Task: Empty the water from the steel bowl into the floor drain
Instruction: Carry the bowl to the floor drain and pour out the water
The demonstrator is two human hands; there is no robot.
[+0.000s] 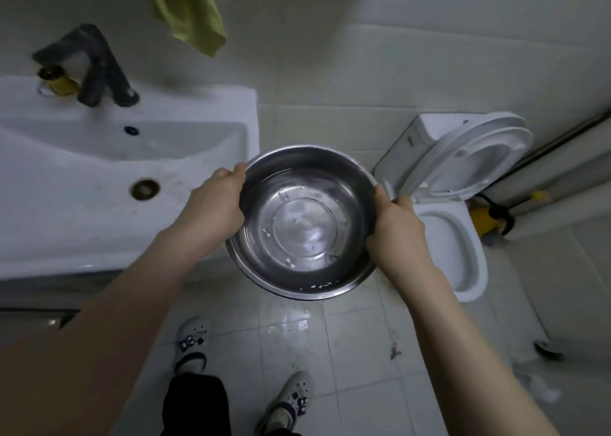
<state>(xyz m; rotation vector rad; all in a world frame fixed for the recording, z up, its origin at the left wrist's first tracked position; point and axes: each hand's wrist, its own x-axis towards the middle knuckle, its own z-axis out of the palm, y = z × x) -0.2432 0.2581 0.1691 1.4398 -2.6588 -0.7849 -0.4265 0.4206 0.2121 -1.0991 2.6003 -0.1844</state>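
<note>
We had the steel bowl [302, 222] held level above the floor tiles, in the gap between the washbasin [125, 171] and the toilet [453, 237]. Left hand [211, 204] was clamped on the rim on the washbasin side, right hand [395, 233] clamped on the rim on the toilet side, so the two grips sat opposite each other across the bowl. Both hands were equally near; neither led. The bowl being round, it had no long axis, and the tip axis was the line between our hands. A shallow layer of water lay in the bottom with a few white specks.

We could not make out the floor drain with certainty. Wet tiles [291, 323] showed directly below the bowl's near edge, towards our feet [193, 343]. Our judgement: the pour needed the bowl lowered and its rim tipped, once the drain was located.
</note>
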